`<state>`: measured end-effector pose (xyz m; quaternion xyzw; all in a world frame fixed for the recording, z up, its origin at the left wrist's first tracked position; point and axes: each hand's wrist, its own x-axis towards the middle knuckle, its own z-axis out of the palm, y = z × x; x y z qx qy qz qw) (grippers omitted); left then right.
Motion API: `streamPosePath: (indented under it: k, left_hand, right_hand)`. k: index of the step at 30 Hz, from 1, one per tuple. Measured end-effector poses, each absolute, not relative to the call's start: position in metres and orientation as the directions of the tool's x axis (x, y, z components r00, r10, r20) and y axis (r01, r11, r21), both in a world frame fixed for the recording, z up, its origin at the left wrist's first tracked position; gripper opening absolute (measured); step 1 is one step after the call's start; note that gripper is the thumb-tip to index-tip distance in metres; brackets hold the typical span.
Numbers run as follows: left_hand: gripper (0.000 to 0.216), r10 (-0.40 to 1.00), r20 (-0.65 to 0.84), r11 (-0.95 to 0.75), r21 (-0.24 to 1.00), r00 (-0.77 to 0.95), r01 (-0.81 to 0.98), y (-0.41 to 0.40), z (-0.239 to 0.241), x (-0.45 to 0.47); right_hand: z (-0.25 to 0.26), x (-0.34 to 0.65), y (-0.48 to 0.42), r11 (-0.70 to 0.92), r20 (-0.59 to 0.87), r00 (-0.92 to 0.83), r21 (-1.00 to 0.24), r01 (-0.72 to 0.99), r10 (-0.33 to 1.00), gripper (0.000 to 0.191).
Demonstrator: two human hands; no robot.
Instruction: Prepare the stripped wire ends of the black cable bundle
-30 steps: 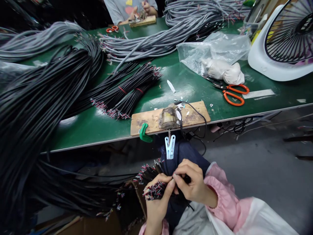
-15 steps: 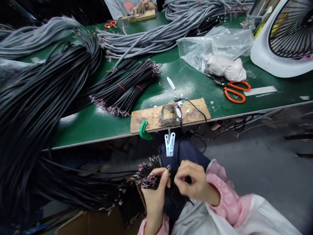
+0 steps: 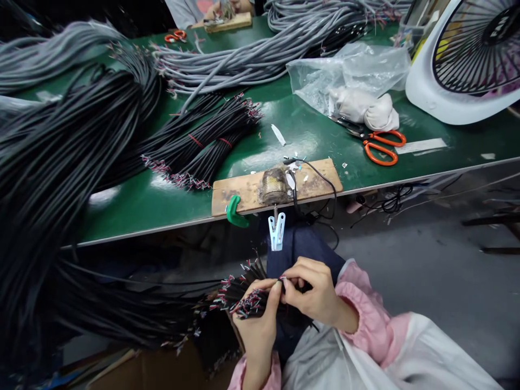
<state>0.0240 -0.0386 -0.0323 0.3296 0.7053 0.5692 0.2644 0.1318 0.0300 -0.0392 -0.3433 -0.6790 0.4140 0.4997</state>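
Observation:
My left hand is closed round a bundle of black cables whose stripped coloured wire ends fan out to the left, below the table edge over my lap. My right hand pinches at one cable end just beside my left thumb. Straight above my hands a pale blue clothes peg hangs from a small motor-like device on a wooden board, which a green clamp holds to the green table.
Large heaps of black cables drape over the table's left side and down past its edge. Grey cables lie at the back. Orange scissors, a plastic bag and a white fan stand right. Another person's hands work far back.
My right hand drew a little away from the bundle half a second ago and has come back to pinch beside my left thumb. The view drifted slightly.

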Motion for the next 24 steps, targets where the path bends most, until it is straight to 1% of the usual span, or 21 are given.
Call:
streamPosePath:
  k: [1,3,6,8,10,13,16,20,22,24]
  left_hand:
    - [0.008,0.757,0.011,0.133,0.976,-0.653,0.171,-0.039,-0.035,0.024]
    - [0.008,0.732,-0.009,0.144,0.979,-0.681,0.142,-0.039,-0.039,0.025]
    - [0.011,0.713,-0.095,0.173,0.984,-0.695,0.044,-0.037,-0.038,0.023]
    - [0.013,0.739,-0.119,0.182,0.983,-0.663,0.026,-0.036,-0.034,0.023]
    - [0.013,0.768,-0.110,0.181,0.982,-0.631,0.048,-0.036,-0.028,0.024]
    - [0.012,0.798,-0.081,0.163,0.983,-0.597,0.084,-0.036,-0.023,0.026]
    - [0.009,0.841,-0.056,0.140,0.983,-0.537,0.118,-0.040,-0.026,0.022]
    - [0.008,0.895,-0.019,0.113,0.976,-0.446,0.184,-0.044,-0.034,0.014]
    - [0.008,0.906,-0.012,0.105,0.975,-0.424,0.197,-0.044,-0.034,0.013]
    - [0.007,0.899,-0.009,0.105,0.975,-0.437,0.196,-0.042,-0.031,0.015]
  right_hand:
    - [-0.039,0.131,0.028,0.483,0.454,-0.239,-0.872,0.078,0.859,0.012]
    - [-0.040,0.131,0.022,0.550,0.523,-0.230,-0.832,0.071,0.820,0.014]
    - [-0.040,0.135,0.015,0.550,0.530,-0.266,-0.835,-0.002,0.805,0.016]
    - [-0.038,0.140,0.015,0.493,0.476,-0.246,-0.870,0.011,0.844,0.015]
    - [-0.036,0.143,0.020,0.389,0.375,-0.193,-0.920,0.042,0.907,0.014]
    - [-0.034,0.146,0.030,0.227,0.222,-0.193,-0.974,0.002,0.956,0.012]
    - [-0.037,0.145,0.036,0.121,0.134,-0.263,-0.990,-0.067,0.955,0.012]
    - [-0.043,0.140,0.039,0.002,0.048,-0.349,-0.991,-0.131,0.936,0.017]
    - [-0.044,0.138,0.039,-0.046,0.014,-0.379,-0.988,-0.148,0.925,0.018]
    - [-0.045,0.137,0.039,-0.074,-0.004,-0.391,-0.984,-0.164,0.920,0.021]
